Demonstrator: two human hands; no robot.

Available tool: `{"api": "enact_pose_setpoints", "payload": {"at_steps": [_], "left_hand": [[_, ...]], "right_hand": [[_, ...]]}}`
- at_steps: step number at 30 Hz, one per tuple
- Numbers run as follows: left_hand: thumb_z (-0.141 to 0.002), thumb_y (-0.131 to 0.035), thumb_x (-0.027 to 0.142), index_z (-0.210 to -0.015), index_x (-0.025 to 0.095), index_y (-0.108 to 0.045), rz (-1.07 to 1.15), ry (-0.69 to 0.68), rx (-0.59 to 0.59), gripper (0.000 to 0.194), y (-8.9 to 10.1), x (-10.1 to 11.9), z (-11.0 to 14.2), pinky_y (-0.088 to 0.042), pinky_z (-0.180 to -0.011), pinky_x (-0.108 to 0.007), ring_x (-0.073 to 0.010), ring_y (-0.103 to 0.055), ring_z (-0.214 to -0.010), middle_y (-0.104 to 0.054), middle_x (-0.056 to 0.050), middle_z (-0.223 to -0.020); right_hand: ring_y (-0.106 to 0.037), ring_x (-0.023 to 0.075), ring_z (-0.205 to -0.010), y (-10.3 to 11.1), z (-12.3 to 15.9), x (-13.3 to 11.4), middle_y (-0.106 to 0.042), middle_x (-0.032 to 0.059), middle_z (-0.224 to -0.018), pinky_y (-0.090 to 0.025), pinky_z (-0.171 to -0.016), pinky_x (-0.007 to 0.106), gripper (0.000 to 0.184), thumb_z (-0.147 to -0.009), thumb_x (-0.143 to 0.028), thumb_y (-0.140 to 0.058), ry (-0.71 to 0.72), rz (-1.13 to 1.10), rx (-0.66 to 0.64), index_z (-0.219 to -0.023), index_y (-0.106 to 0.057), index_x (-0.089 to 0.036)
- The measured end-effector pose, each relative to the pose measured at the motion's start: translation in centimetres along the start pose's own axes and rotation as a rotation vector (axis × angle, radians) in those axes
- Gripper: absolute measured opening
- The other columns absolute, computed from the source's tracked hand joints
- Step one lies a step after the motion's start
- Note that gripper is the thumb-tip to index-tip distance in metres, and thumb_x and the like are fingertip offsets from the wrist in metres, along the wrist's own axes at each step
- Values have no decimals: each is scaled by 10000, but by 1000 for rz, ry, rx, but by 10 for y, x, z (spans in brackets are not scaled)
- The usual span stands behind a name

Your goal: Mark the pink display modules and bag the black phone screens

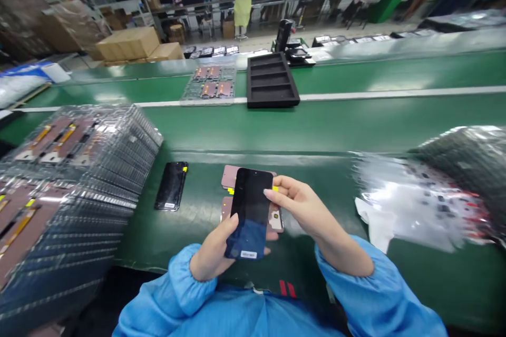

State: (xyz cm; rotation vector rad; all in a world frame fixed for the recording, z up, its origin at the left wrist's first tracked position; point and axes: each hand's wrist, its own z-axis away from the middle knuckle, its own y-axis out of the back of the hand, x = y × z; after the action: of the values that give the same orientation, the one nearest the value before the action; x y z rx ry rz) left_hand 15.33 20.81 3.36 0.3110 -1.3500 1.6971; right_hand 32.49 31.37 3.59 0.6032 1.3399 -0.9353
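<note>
A black phone screen [253,210] with a white barcode label near its lower edge is held up in front of me. My left hand [221,242] grips its lower left side, thumb on the front edge and fingers behind it. At the upper right edge, my right hand [292,200] pinches a yellow tab [275,188] between thumb and fingers. Pinkish metal phone parts [230,175] lie on the green mat behind the screen, which partly hides them. Another black phone screen [171,186] with a yellow tab lies flat to the left.
Stacked clear trays of pinkish parts [130,152] rise at the left. Plastic bags [411,200] and a white paper piece [375,224] lie right. Across the green belt [356,121] are a clear tray [192,87] and a black compartment tray [272,96]. Several people work in the background.
</note>
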Motion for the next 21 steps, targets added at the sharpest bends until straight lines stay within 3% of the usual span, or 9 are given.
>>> {"api": "enact_pose_setpoints", "payload": {"at_steps": [2,4,7,9,12,14,17,21], "left_hand": [[-876,-443,668,-1249,146,-638,41,23,-65,671,3,1,4,-503,-831,-431,-309,-671,-952,-693,-169,-1151],[-881,-432,672,-1215,140,-658,-96,-58,28,667,10,7,9,-490,-855,-412,-284,-666,-918,-698,-164,-1121],[-881,-577,530,-1333,228,-578,-554,-326,357,544,27,21,17,-372,-1042,-378,-278,-576,-1150,-627,-111,-1290],[-855,-652,440,-1437,277,-452,-841,-507,620,636,43,33,21,-268,-1127,-378,-277,-465,-1297,-535,-86,-1411],[-834,-668,449,-1446,252,-421,-938,-596,889,689,69,52,27,-281,-1127,-401,-282,-464,-1309,-534,-106,-1406],[-835,-645,504,-1346,219,-525,-742,-528,899,598,87,65,32,-404,-1031,-396,-287,-574,-1192,-611,-119,-1311],[-821,-621,571,-1115,135,-653,-481,-423,807,527,110,84,40,-527,-806,-381,-286,-696,-902,-725,-148,-1052],[-763,-692,547,-1001,103,-674,-478,-455,828,505,136,100,45,-525,-680,-337,-248,-690,-744,-747,-125,-868]], "right_hand": [[-608,137,-567,-7,3,1,-647,2,-665,-493,-532,256,354,-818,-486,-697,18,-14,26,-944,-593,-173],[-657,162,-665,-11,5,3,-703,42,-778,-545,-615,283,372,-816,-492,-697,64,25,74,-993,-599,-180],[-687,197,-834,-11,6,9,-725,102,-998,-580,-769,338,394,-815,-510,-685,151,133,179,-1038,-618,-191],[-689,209,-835,-9,7,15,-723,113,-1005,-589,-783,361,390,-820,-529,-667,160,177,205,-1020,-634,-195],[-692,213,-779,-4,7,24,-729,123,-977,-599,-749,361,408,-798,-553,-675,122,189,215,-994,-652,-196],[-693,218,-748,-2,7,29,-735,133,-961,-601,-712,353,434,-766,-572,-693,78,183,221,-976,-665,-193],[-685,225,-705,1,7,37,-744,134,-909,-599,-654,342,458,-715,-593,-720,21,161,239,-929,-691,-189],[-665,217,-649,4,7,47,-745,112,-850,-582,-592,309,446,-671,-606,-736,-18,156,244,-846,-720,-197]]}}
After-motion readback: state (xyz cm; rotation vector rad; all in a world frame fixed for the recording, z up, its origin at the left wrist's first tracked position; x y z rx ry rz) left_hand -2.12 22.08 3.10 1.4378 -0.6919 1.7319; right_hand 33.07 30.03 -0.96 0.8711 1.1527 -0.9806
